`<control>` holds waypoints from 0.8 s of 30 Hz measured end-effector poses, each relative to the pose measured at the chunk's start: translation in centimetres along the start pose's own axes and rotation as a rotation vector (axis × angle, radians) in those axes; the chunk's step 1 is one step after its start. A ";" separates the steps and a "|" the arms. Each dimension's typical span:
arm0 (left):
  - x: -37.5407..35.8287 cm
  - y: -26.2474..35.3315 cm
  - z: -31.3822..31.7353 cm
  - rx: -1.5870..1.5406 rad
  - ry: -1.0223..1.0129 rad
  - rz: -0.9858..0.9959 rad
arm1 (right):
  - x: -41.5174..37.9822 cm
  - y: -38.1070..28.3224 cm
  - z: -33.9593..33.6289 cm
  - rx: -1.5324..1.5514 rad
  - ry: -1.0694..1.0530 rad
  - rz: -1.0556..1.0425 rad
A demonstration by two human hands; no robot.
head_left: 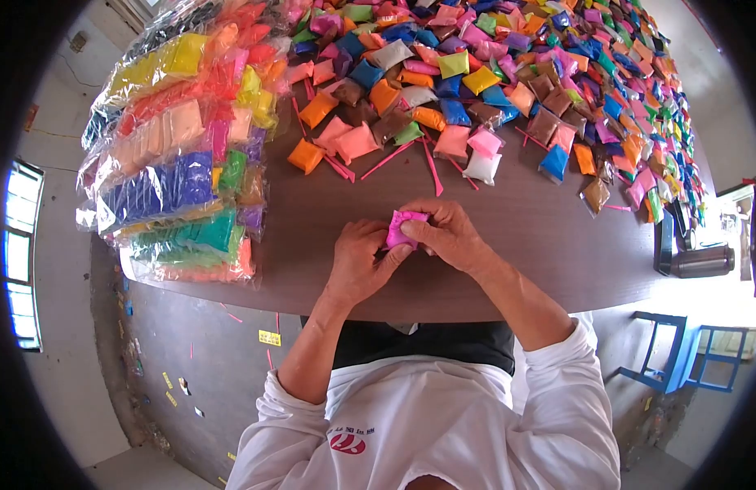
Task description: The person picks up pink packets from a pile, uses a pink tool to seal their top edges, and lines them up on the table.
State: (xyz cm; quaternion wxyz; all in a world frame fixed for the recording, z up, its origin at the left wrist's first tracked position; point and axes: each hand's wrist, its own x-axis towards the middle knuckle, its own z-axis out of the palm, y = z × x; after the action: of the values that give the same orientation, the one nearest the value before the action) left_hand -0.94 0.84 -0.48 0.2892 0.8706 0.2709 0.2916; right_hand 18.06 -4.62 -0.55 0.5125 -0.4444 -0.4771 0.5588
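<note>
A small bright pink packet (401, 232) is held between both hands, just above the brown table (476, 278) near its front edge. My left hand (363, 255) closes on the packet's left and lower side. From the right, my right hand (445, 234) pinches it, with the thumb across its front. Beyond the hands lie loose packets of many colours, among them a salmon-pink one (357, 142), an orange one (305, 155) and a white one (481, 167). Thin pink sticks (433, 169) lie among the nearest packets.
Clear bags of coloured packets (161, 184) are stacked at the table's left. At the right edge lies a metal flask (703, 261). A blue stool (676, 355) stands on the floor at the right. Yellow labels (269, 337) and pink sticks lie on the floor at left.
</note>
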 end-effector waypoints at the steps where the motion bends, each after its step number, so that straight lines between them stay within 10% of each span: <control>1: 0.0 -0.1 0.2 0.001 0.009 0.013 | 0.0 0.0 0.0 -0.003 0.000 -0.022; 24: 0.0 0.4 0.4 0.100 0.020 -0.001 | -0.2 -1.1 0.2 0.169 0.025 0.091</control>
State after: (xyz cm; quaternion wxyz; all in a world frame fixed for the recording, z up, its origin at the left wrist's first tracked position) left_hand -0.55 0.48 -0.46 0.2428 0.8809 0.2882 0.2863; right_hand 18.07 -4.80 0.57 0.5283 -0.4275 -0.4011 0.6142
